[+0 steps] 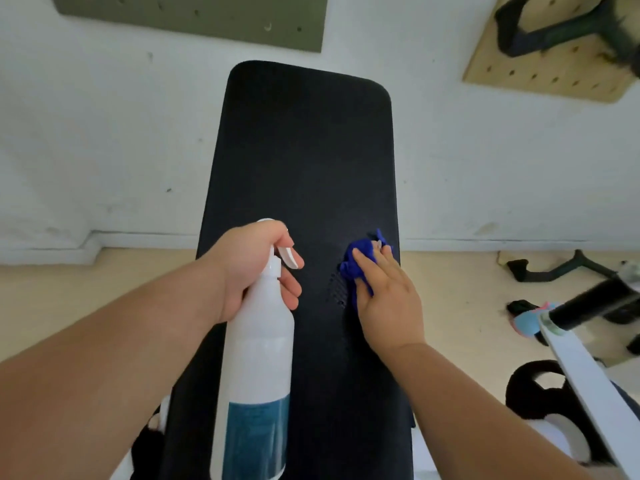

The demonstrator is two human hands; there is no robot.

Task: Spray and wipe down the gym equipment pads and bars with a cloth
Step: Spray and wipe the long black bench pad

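Observation:
A long black bench pad (pixel 304 150) runs from the bottom of the view up toward the white wall. My left hand (pixel 256 268) grips the neck of a white spray bottle (pixel 258 368) with a teal label, held above the pad's left side, fingers near the trigger. My right hand (pixel 388 299) lies flat on the pad's right side and presses a crumpled blue cloth (pixel 358 261) against it. Part of the cloth is hidden under my palm and fingers.
A white frame bar with a black roller pad (pixel 595 303) juts in at the right. Black equipment handles (pixel 554 266) and a blue item (pixel 526 322) lie on the pale floor. A wooden pegboard (pixel 540 64) and a green pegboard (pixel 194 15) hang on the wall.

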